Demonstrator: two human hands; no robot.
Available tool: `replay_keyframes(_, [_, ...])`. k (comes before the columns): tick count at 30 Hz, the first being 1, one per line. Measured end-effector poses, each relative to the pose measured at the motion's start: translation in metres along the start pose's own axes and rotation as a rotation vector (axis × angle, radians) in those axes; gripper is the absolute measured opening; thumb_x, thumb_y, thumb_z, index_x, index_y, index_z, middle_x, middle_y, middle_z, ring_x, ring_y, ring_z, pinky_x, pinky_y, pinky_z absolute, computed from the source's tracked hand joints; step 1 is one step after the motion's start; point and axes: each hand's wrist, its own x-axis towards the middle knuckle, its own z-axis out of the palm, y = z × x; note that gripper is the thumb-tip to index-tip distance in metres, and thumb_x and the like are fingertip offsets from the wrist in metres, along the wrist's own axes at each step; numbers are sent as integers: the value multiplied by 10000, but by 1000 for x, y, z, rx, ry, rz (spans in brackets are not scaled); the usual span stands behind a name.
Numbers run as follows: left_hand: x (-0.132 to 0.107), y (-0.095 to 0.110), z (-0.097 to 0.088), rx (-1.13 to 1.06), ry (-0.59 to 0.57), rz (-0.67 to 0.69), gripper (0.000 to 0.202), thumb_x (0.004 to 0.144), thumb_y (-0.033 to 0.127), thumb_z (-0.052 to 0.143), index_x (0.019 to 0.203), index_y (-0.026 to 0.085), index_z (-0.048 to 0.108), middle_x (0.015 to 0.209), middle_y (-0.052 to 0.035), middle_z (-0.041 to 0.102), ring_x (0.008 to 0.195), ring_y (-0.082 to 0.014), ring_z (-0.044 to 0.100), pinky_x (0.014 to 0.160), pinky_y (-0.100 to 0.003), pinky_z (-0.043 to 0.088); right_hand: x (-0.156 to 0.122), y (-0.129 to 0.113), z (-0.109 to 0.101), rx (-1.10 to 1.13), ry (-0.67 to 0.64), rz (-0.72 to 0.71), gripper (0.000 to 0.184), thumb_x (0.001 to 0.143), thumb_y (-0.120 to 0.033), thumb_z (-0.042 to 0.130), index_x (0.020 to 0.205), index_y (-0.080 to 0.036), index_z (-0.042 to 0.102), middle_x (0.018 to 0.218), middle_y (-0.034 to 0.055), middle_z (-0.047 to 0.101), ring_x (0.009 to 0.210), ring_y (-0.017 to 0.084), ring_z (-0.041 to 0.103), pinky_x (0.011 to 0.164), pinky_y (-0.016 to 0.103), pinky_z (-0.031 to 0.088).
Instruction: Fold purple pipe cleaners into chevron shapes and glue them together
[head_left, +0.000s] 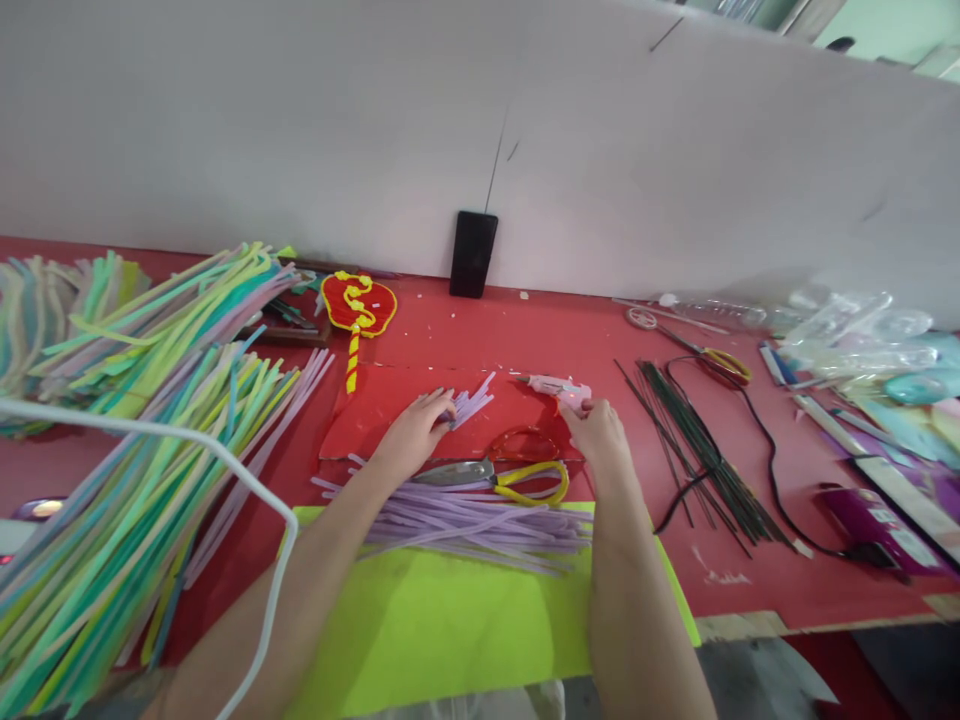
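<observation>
My left hand (414,430) is closed around a small bunch of lilac pipe cleaners (472,403), pressing them on a red felt sheet (360,425). My right hand (596,428) grips the handle of a pink glue gun (556,386), which lies on the sheet with its nozzle pointing left toward the bunch. Between my forearms lie yellow-handled scissors (499,476), a red ring (525,443) and a loose heap of lilac pipe cleaners (480,522) on a lime green sheet (450,620).
Big piles of pastel pipe cleaners (150,400) fill the left. A red and yellow fan ornament (358,305) and a black phone (473,254) stand at the back. Green wires (694,445), a black cable (765,450), more scissors (712,355) and plastic packets (862,340) are right.
</observation>
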Motion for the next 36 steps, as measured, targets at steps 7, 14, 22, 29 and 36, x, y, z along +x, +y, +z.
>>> replay_keyframes(7, [1,-2,2,-10,16,4,161,781,90,499,862,195,589,1354,-83,528,1318,-218,409,1117,-452,296,0,-7,9,-98,45,-22,335,872,-369,342,948,-109,539,948,207,611,942,298,588,800,381,412])
replay_keyframes(14, [0,-3,2,1,2,-1,126,795,125,505,868,196,579,1371,-82,511,1327,-208,396,1127,-442,278,-3,-20,-10,124,30,62,378,894,-394,267,1091,-125,444,874,174,639,822,279,617,680,352,421])
replay_keyframes(22, [-1,2,0,-7,7,-3,130,796,145,492,868,197,586,1350,-89,529,1317,-216,406,1097,-440,323,-26,-48,-25,136,-218,-195,466,727,-541,552,1045,-212,465,899,80,637,825,249,616,664,303,413])
replay_keyframes(29, [0,1,0,5,2,4,113,793,155,506,865,193,584,1349,-92,529,1311,-216,415,1097,-427,327,-22,-55,-8,208,-174,-121,375,639,-495,638,822,-219,462,696,11,570,605,176,522,546,259,341])
replay_keyframes(36, [0,4,-2,56,3,-10,124,787,133,528,872,194,594,1310,-85,562,1282,-222,453,1093,-417,334,-28,-77,3,334,-123,-167,107,701,-274,514,751,-229,431,647,10,550,594,161,502,524,236,292])
